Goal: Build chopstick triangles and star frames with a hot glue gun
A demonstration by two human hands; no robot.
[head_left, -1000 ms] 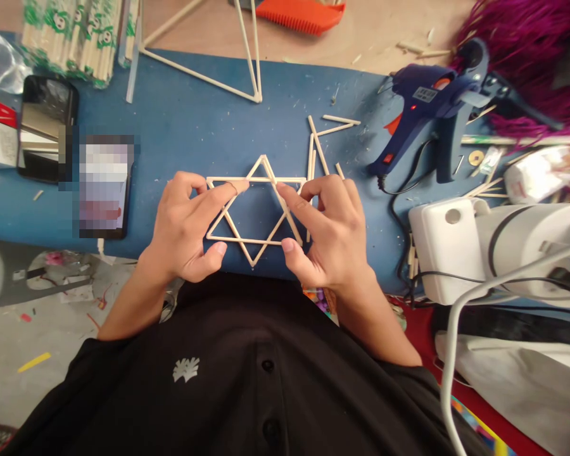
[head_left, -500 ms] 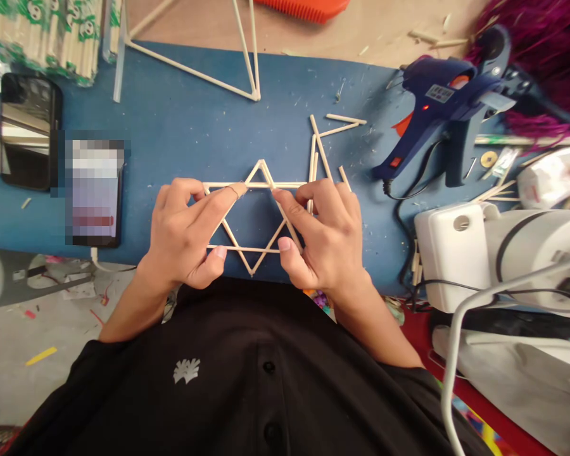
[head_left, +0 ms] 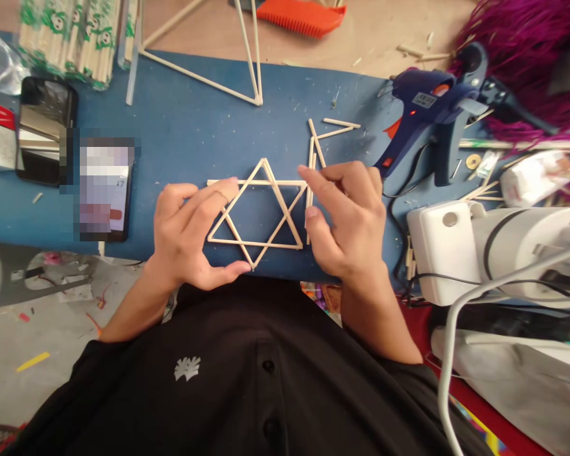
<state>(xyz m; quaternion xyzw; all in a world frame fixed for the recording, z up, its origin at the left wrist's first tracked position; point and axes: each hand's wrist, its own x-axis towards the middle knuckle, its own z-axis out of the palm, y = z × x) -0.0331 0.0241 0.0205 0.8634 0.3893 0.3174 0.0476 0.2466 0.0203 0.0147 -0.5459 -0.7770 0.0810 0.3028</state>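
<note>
Two overlapping triangles of thin wooden sticks form a six-pointed star (head_left: 255,244) flat on the blue mat. My left hand (head_left: 186,231) spans its left side, fingertips on the upper bar and thumb at the bottom point, holding it between them. My right hand (head_left: 352,218) hovers by the right corner, index finger and thumb apart with nothing visible between them. Below that hand lie loose sticks (head_left: 310,149), partly covered by its fingers. Farther up sits a small V of joined sticks (head_left: 338,130).
At right is a blue glue gun (head_left: 420,104) with a lit red light, near a white device (head_left: 449,253) and cables. Two phones (head_left: 47,133) lie at left, below packaged sticks (head_left: 92,44). A larger stick frame (head_left: 199,77) and an orange brush-like object (head_left: 299,16) lie at the back.
My right hand has let go of the star and moved right, uncovering its right corners. My left thumb has shifted to the bottom point. The view has shifted slightly.
</note>
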